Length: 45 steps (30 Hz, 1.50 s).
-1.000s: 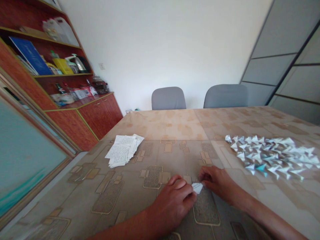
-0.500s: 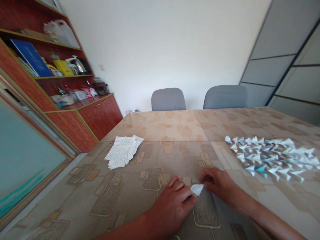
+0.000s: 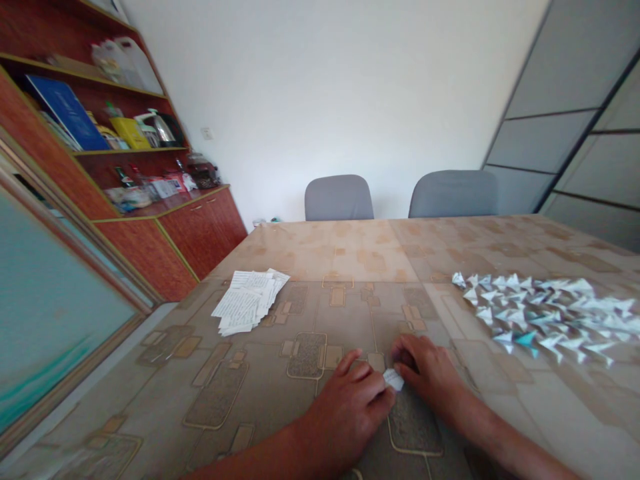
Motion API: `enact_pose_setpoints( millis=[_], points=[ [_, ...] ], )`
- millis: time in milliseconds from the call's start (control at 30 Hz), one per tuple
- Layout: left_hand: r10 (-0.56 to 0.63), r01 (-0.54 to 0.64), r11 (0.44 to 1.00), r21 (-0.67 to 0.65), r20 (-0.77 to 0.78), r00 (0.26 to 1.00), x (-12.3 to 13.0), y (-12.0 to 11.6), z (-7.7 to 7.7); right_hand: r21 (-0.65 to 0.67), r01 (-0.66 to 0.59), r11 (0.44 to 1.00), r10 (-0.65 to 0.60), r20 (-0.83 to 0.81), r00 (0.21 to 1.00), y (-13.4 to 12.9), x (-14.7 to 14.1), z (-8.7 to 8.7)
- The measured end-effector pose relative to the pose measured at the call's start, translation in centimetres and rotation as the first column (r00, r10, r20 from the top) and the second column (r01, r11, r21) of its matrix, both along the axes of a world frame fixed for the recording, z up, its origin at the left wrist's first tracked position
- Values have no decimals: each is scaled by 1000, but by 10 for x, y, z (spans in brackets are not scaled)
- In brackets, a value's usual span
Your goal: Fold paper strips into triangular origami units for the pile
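Observation:
A small folded piece of printed paper (image 3: 393, 379) is between my two hands, low in the middle of the view. My left hand (image 3: 353, 407) pinches its left side with thumb and forefinger, the other fingers curled loosely. On the right side, my right hand (image 3: 425, 370) has its thumb and fingertips closed on the paper's edge. A loose stack of printed paper slips (image 3: 247, 301) lies to the left, farther back on the table. Several folded paper pieces (image 3: 543, 313) stand in rows at the right, one of them teal.
The table (image 3: 320, 250) has a patterned cover. Two grey chairs (image 3: 339, 198) stand behind its far edge. At the left is a red-brown cabinet (image 3: 200, 230) with shelves holding bottles, a kettle and a blue folder.
My right hand has moved slightly left and now touches the paper. Less of the paper shows between my hands. The view has shifted a little.

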<state>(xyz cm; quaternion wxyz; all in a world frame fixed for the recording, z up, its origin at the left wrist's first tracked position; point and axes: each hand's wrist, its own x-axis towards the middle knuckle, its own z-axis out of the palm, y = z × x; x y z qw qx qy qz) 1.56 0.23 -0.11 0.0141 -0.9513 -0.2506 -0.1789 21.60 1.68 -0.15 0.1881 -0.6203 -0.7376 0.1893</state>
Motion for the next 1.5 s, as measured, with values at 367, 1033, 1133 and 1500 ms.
enact_pose_setpoints(
  millis=[367,1033,1133,1500],
  points=[
    [-11,11,1000,2,15,1000,-1,0,2,9,-51,999,51,-74,996,3,11,9],
    [23,-23,1000,20,3,1000,-4,-9,0,7,-53,999,52,29,998,-5,-16,4],
    [28,-28,998,53,-1,1000,-4,-11,-1,3,-54,999,54,37,998,-6,-18,6],
    [-63,51,985,-163,-68,996,-15,1,23,26,-137,990,136,34,990,-9,-10,1]
  ],
)
